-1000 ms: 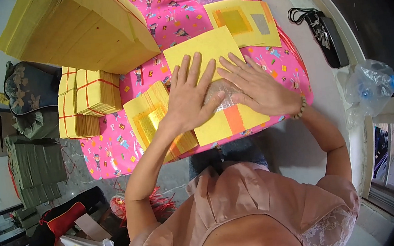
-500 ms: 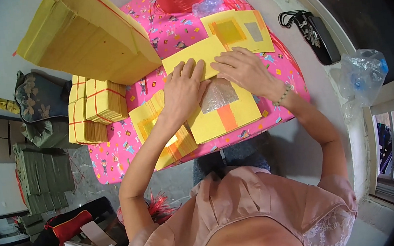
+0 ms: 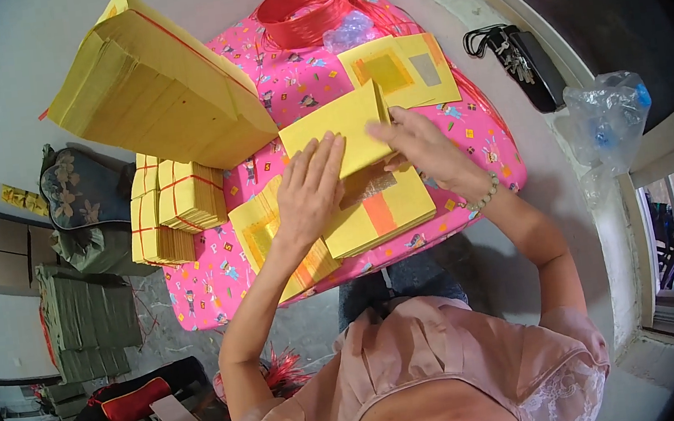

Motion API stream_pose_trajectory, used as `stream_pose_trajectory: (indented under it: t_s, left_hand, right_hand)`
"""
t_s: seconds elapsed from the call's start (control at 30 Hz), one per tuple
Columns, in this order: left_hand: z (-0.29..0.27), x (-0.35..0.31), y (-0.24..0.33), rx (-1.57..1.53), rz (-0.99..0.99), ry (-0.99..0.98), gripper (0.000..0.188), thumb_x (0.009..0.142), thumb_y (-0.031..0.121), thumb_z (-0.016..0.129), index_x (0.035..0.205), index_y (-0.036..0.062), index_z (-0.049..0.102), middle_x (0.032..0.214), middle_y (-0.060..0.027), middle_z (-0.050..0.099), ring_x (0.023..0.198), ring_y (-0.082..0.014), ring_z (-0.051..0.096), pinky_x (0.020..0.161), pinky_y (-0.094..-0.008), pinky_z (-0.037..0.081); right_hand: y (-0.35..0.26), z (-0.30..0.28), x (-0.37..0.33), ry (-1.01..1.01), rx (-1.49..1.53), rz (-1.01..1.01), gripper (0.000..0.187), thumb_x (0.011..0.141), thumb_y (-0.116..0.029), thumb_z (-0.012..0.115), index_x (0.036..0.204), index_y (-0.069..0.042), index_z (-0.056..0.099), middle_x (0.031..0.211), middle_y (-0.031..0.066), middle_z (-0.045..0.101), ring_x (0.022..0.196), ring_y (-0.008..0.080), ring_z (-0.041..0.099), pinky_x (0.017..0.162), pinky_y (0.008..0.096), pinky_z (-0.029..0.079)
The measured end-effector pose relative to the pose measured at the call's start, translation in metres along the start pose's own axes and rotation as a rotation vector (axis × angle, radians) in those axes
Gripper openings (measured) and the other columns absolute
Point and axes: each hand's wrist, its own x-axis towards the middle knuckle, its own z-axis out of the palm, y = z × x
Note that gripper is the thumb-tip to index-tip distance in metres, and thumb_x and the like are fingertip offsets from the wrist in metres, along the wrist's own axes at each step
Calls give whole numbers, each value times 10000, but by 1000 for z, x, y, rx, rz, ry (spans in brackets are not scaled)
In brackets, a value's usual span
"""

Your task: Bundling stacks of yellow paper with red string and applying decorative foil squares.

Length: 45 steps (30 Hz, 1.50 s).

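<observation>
A stack of folded yellow paper (image 3: 333, 128) lies aslant in front of me on top of a wider pile of yellow sheets (image 3: 407, 207) that has an orange strip and a silvery patch. My left hand (image 3: 311, 187) rests on the folded stack's near left part, fingers stretched flat. At the stack's right end is my right hand (image 3: 432, 150), slightly blurred, with the thumb over the top and the other fingers bent round the end. Left of the pile, partly under my left forearm, sits another pile of yellow sheets (image 3: 251, 220) with an orange patch.
The table has a pink patterned cover (image 3: 296, 69). A tall yellow paper block (image 3: 165, 89) rises at the far left beside red-tied yellow bundles (image 3: 190, 194). Farther back are a red ribbon coil (image 3: 302, 15) and loose yellow sheets (image 3: 425, 67). A black pouch (image 3: 532, 63) lies on the right ledge.
The upper yellow paper now shows as a thick folded stack, its right end raised. My right hand has moved from flat on top to that end; the left has slid slightly nearer.
</observation>
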Motion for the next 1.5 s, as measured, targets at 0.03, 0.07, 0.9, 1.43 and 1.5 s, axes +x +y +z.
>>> stream_pose_trajectory:
  t_s: [0.03,0.07,0.9,1.43,1.5]
  left_hand:
    - [-1,-2,2,1,2,0,677,748,80,676,1399,41,494,1371,-114,563,1185,-297,571,976,-428,474]
    - [-2,-3,4,-27,12,-18,672,751,89,682,1396,44,500,1374,-115,560,1189,-298,567,973,-428,476]
    - [-71,59,19,-903,-502,-8,133,933,127,662,962,2,625,748,-72,653,662,-116,600,600,-282,472]
    - [-1,71,73,-1170,-537,71,306,1026,256,499,1128,-30,455,856,-180,588,767,-223,569,702,-374,457]
    - [6,76,71,-1134,-540,86,293,1014,248,519,1112,-26,477,814,-164,590,726,-213,571,670,-367,458]
  right_hand:
    - [4,1,-3,0,1,-2,417,994,-310,567,1270,-3,506,1097,69,650,978,112,651,774,241,536]
    - [11,3,-4,-22,66,-96,378,989,-252,574,1251,10,500,1073,63,630,968,114,639,785,260,533]
    - [22,-6,-49,129,36,-495,377,1013,-198,571,1323,-10,468,1195,43,591,1071,107,560,863,265,483]
    - [26,0,-53,501,76,-608,340,1039,-188,500,1305,23,470,1167,88,611,1023,105,582,862,274,487]
    - [29,-11,-50,513,46,-571,332,1035,-186,509,1287,29,490,1139,84,628,995,102,596,837,269,497]
